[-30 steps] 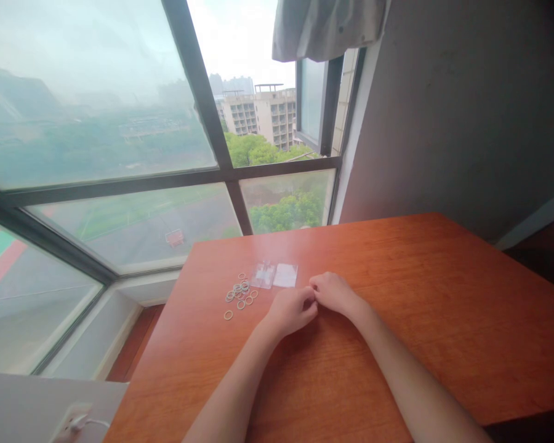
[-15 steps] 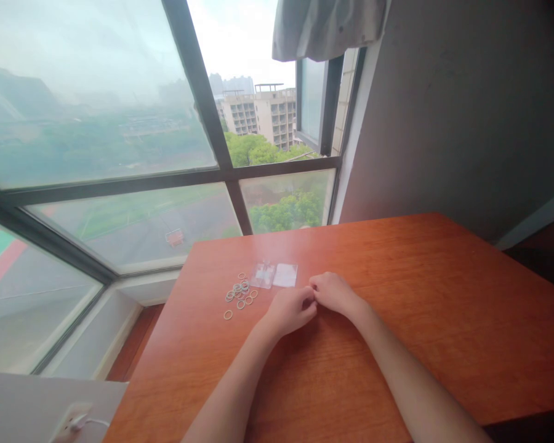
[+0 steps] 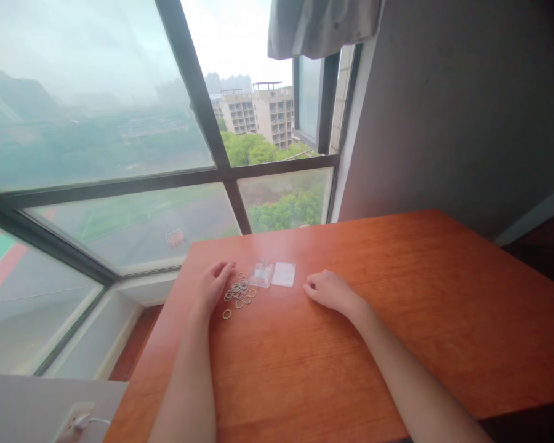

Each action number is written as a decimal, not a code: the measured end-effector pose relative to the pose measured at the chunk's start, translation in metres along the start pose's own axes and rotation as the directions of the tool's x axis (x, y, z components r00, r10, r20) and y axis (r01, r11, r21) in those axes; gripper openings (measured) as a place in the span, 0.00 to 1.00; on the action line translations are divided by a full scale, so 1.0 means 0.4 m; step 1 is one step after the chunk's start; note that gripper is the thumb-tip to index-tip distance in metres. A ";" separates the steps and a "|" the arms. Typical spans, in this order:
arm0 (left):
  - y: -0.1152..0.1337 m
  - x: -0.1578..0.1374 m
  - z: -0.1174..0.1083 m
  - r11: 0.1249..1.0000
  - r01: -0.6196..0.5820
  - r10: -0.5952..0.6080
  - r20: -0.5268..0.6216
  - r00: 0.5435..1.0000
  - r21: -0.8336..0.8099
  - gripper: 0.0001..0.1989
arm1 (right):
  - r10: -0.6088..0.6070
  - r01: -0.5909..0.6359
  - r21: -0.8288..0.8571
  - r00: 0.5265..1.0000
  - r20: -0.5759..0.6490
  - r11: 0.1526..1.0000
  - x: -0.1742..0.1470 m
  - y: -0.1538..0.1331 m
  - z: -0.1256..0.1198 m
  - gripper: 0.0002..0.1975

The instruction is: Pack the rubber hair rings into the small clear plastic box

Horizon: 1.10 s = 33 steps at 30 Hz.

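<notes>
Rings (image 3: pixel 237 287), between hands (image 3: pixel 213 285) (image 3: pixel 329 289), nearer left

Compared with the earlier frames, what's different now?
The left hand has moved leftward, away from the right hand, to the left edge of the rings; whether it holds anything is unclear. The right hand, rings and clear plastic case stayed about where they were.

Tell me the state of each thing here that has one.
Left hand: fingers bent, near the rings; grip contents unclear.
Right hand: curled; grip contents hidden.
Rings: loose, some overlapping.
Clear packaging: on the table, open or shut unclear.
Window sash: open.
Curtain: hanging in folds.
Plug: in its socket.
</notes>
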<state>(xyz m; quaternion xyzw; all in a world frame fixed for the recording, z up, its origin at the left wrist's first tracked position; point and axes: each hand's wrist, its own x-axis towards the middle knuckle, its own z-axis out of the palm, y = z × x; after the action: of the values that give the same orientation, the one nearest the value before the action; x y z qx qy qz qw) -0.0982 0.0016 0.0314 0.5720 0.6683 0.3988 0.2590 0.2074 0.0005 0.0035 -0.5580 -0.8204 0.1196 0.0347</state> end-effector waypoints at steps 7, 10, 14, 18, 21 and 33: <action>-0.064 0.009 0.071 0.994 0.034 -0.027 0.069 0.997 -0.102 0.27 | 0.003 -0.004 0.023 1.000 0.009 1.000 0.001 0.000 -0.003 0.18; -0.060 0.010 0.103 0.997 -0.019 0.024 0.065 0.998 -0.077 0.26 | 0.015 -0.016 0.030 1.000 0.024 0.999 0.000 -0.002 -0.005 0.17; -0.034 0.001 0.141 0.994 -0.026 0.035 0.080 0.996 -0.105 0.26 | 0.026 -0.026 0.051 1.000 0.014 0.998 0.002 -0.003 -0.006 0.17; -0.021 -0.007 0.181 0.983 -0.055 0.076 0.114 0.991 -0.177 0.23 | 0.140 -0.136 0.080 0.989 -0.045 0.987 0.011 0.006 -0.008 0.17; -0.016 -0.012 0.213 0.974 -0.128 0.156 0.141 0.978 -0.185 0.21 | 0.257 -0.249 0.095 0.962 -0.087 0.964 0.020 0.021 -0.010 0.17; 0.063 -0.080 0.315 0.939 -0.115 0.199 0.241 0.950 -0.324 0.24 | 0.394 -0.392 0.031 0.918 -0.053 0.919 0.023 0.076 -0.016 0.15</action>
<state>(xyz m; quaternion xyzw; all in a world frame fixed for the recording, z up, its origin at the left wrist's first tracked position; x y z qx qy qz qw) 0.0236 0.0011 -0.0202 0.6258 0.5085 0.4355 0.4001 0.2326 0.0205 0.0018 -0.7142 -0.6892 0.1161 0.0391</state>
